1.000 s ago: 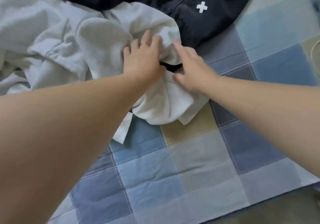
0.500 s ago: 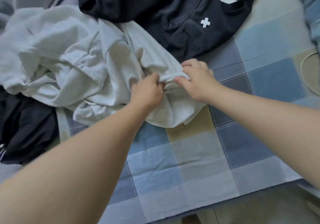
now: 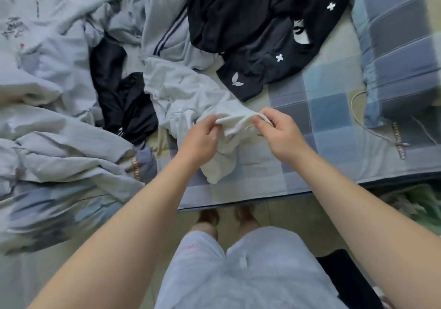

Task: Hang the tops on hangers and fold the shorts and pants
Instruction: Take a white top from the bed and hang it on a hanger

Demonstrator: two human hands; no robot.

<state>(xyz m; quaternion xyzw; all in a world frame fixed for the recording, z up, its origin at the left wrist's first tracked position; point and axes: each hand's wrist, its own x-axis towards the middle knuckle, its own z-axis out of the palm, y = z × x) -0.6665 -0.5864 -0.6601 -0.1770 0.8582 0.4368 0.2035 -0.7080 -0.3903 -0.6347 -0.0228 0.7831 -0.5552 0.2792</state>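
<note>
checkered bedsheet (image 3: 329,108) under clothes pile; left hand (image 3: 202,139), right hand (image 3: 278,129) pinching white garment (image 3: 191,93) hem; tiled floor (image 3: 274,213).

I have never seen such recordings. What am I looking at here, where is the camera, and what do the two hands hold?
There is no machine: a person works with bare hands. The camera sits on the person's head and looks down, so the arms enter from below. The left hand and right hand each pinch the edge of a white garment above a checked bed sheet. More clothes lie on the bed, among them a black garment with white crosses. A checked pillow lies at the right.
</note>
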